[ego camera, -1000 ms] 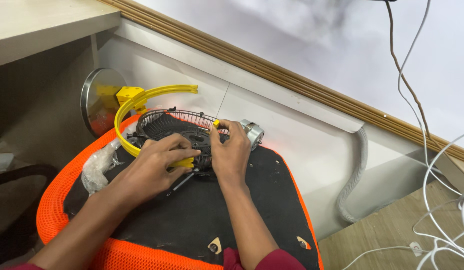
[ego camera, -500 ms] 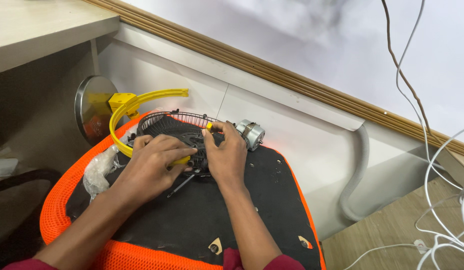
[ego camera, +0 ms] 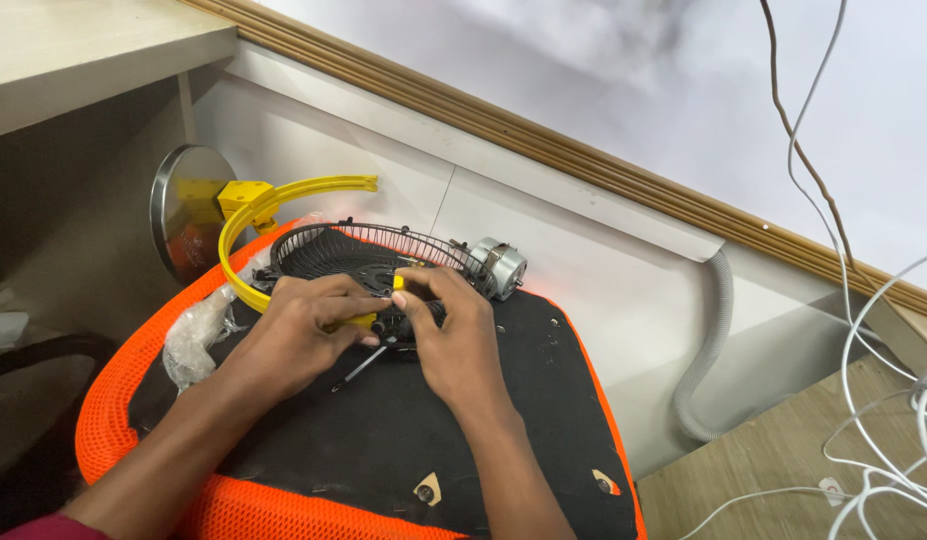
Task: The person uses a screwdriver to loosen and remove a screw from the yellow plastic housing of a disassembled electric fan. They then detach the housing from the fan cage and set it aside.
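Observation:
A small fan lies on the upturned black underside of an orange mesh chair seat point(ego camera: 114, 400). Its black wire grille point(ego camera: 329, 250) and silver motor point(ego camera: 499, 265) face the wall. A yellow curved bracket point(ego camera: 284, 195) runs from a round metal base point(ego camera: 179, 215) around the grille. My left hand point(ego camera: 299, 335) rests on the bracket's near end, fingers curled over it. My right hand point(ego camera: 454, 335) pinches a small yellow part at the grille's near rim. A thin dark tool point(ego camera: 364, 365) lies under the hands.
Crumpled clear plastic point(ego camera: 194, 335) sits at the seat's left edge. A grey corrugated hose point(ego camera: 709, 350) hangs down the white wall panel. White cables point(ego camera: 884, 400) dangle at the right over a wooden floor. A desk top point(ego camera: 74, 50) overhangs at upper left.
Both hands have shifted slightly toward each other at the grille's near rim. The view has drifted a little; the fan parts stay in place.

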